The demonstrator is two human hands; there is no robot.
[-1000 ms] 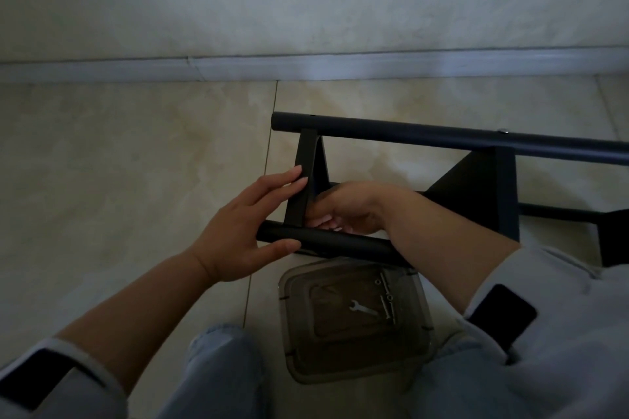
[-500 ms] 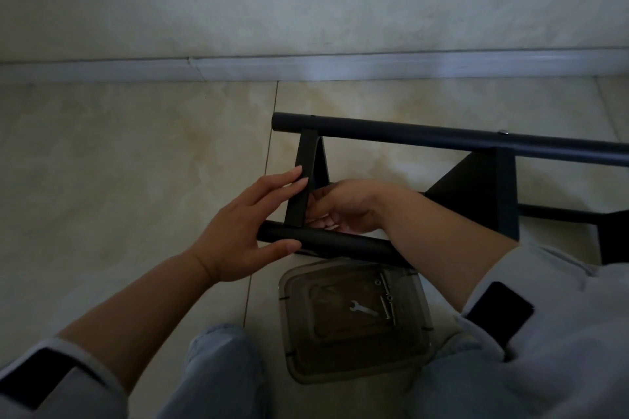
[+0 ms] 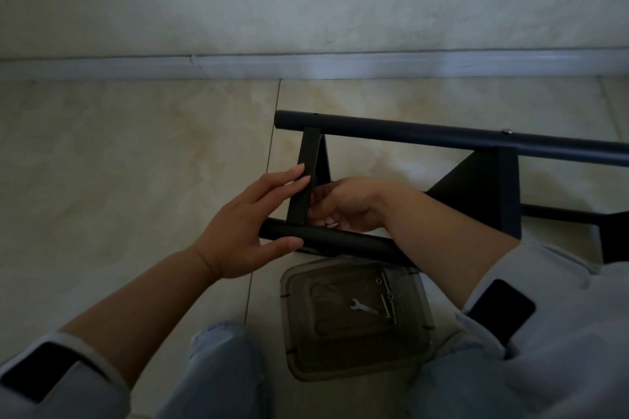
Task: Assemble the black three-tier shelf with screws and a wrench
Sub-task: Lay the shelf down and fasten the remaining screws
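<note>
The black shelf lies on its side on the tiled floor, with a far pole [image 3: 408,134] and a near pole [image 3: 347,243] joined by an end tier [image 3: 308,173] and a middle tier [image 3: 490,194]. My left hand [image 3: 245,231] holds the left end of the near pole, thumb under it and straight fingers on the end tier's edge. My right hand [image 3: 347,201] reaches inside the frame, its fingers curled at the joint of end tier and near pole. What those fingers hold is hidden. A small silver wrench [image 3: 363,307] and screws [image 3: 388,299] lie in a clear container [image 3: 423,343].
The container sits on the floor between my knees, just below the near pole. A screw head [image 3: 507,131] shows on the far pole above the middle tier. The wall and baseboard [image 3: 306,65] run behind the shelf. Bare tiles [image 3: 119,163] spread to the left.
</note>
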